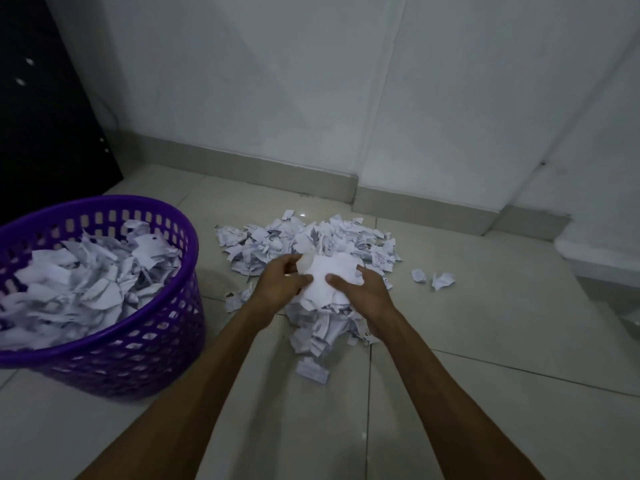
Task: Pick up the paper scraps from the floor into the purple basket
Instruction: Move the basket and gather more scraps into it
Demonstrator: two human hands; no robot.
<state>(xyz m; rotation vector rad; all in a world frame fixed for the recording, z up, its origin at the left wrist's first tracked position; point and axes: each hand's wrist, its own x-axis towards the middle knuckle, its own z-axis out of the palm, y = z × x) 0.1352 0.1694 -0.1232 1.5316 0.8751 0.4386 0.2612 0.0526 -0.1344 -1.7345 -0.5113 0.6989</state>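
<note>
Dark printed marks show on some of the torn white paper scraps (308, 237) heaped on the pale tiled floor, notably at the pile's right edge and near side, but none can be read as words, numbers or a brand.

- We are seeing the purple basket (104, 355) as moulded plastic lattice, faintly glossy on the rim.
- We are noting the paper scraps (311, 237): thin white paper, matt, crumpled, torn-edged.
- We are reading the floor (485, 393) as smooth glazed tile, catching reflections.
- We are finding the wall (277, 81) matt, painted-looking.
</note>
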